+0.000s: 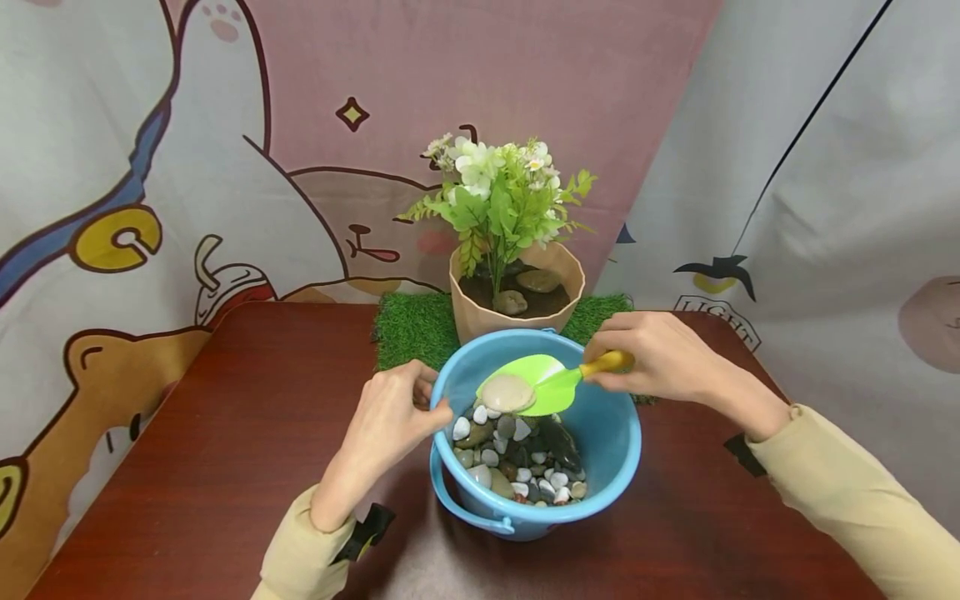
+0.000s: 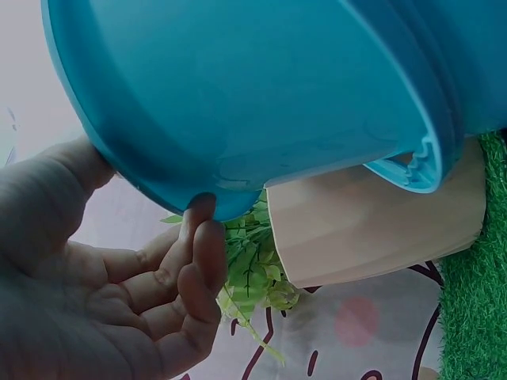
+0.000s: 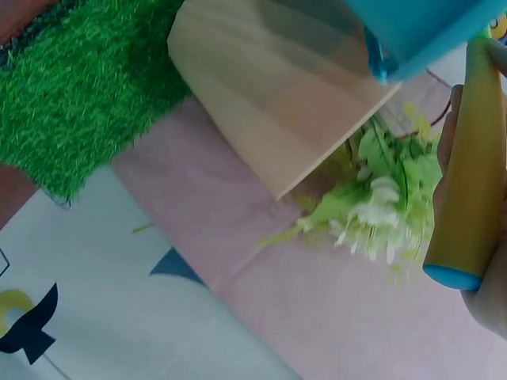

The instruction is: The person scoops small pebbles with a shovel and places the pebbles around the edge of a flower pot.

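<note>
Above the open mouth of a blue bucket [image 1: 615,425], a shovel [image 1: 558,390] slants across with a large pale stone [image 1: 507,393] lying toward the tip of its green blade. The right hand [image 1: 660,354] grasps the shovel by its yellow handle [image 1: 609,362], fingers wrapped round it; the right wrist view shows the blue end of that handle jutting from the grip. The left hand [image 1: 393,417] grips the bucket at its near-left rim, the thumb over the edge and the other fingers bent on the outer side, as the left wrist view also shows.

Inside the bucket, below the blade, lies a heap of white, grey and brown pebbles [image 1: 536,479], with a few bigger dark stones among them. The bucket stands upright on a reddish-brown table [image 1: 225,433], its blue carrying loop [image 1: 465,512] hanging down at the near-left side.

Just behind the bucket is a peach-coloured pot [image 1: 476,317], standing on a green grass mat [image 1: 412,329]. White flowers [image 1: 502,192] with leafy stems rise from it, and rounded brown stones [image 1: 538,281] lie on its dark soil. Behind the table hangs a cloth [image 1: 487,67] printed with cartoon animals. Both arms wear pale yellow sleeves [image 1: 847,492]
</note>
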Available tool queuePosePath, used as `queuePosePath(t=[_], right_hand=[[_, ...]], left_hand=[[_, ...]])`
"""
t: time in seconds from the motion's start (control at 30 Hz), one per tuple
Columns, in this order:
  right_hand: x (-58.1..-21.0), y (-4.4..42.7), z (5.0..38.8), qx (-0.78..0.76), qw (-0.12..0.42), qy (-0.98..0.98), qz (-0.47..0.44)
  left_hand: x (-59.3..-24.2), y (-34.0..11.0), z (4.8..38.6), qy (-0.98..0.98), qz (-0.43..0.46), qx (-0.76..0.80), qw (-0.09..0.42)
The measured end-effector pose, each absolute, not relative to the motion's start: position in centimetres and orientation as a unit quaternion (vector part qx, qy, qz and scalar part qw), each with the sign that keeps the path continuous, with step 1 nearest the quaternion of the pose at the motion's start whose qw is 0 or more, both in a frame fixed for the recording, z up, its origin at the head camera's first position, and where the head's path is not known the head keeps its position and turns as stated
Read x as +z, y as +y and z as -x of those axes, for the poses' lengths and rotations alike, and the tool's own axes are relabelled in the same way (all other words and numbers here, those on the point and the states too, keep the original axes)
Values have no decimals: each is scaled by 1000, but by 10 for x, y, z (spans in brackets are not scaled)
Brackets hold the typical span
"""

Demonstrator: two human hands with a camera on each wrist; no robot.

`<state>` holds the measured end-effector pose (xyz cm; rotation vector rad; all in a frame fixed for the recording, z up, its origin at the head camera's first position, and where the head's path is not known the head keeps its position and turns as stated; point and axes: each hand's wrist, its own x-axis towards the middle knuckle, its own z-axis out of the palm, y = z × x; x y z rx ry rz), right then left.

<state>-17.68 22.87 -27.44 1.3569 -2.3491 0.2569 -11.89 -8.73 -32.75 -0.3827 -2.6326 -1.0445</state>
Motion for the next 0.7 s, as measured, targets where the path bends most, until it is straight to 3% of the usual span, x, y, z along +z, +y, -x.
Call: queuePosePath(t=[0.7], right_hand=[[-239,256,192,39,208,-912,-352]], left_hand=[[-327,-87,119,-912,131,-363,140]])
